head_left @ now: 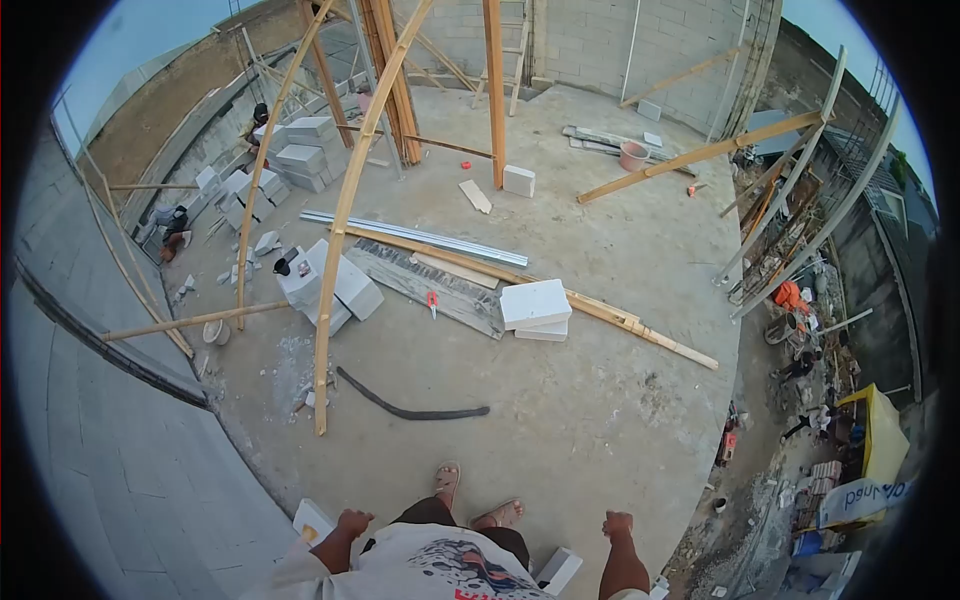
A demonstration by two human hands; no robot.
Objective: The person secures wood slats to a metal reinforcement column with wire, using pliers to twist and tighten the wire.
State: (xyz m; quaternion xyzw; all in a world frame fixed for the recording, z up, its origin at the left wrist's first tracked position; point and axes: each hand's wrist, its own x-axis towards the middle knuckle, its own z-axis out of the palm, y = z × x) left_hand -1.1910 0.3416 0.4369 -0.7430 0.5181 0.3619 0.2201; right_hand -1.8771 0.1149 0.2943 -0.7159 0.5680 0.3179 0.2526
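My left hand hangs at my side with its fingers curled in and nothing showing in them. It is nearest to a pale block on the floor, partly hidden by my arm. On the other side, my right hand is held away from my body, also curled, with no object visible in it. Another white block lies between that hand and my shirt. Both hands are in the air, apart from the blocks. A dark bent hose-like strip lies on the concrete ahead of my feet.
Two stacked white blocks sit beside long timber and metal channels. A red-handled tool lies on a grey board. Wooden props lean at left. The slab's edge drops off at right. Other people work nearby.
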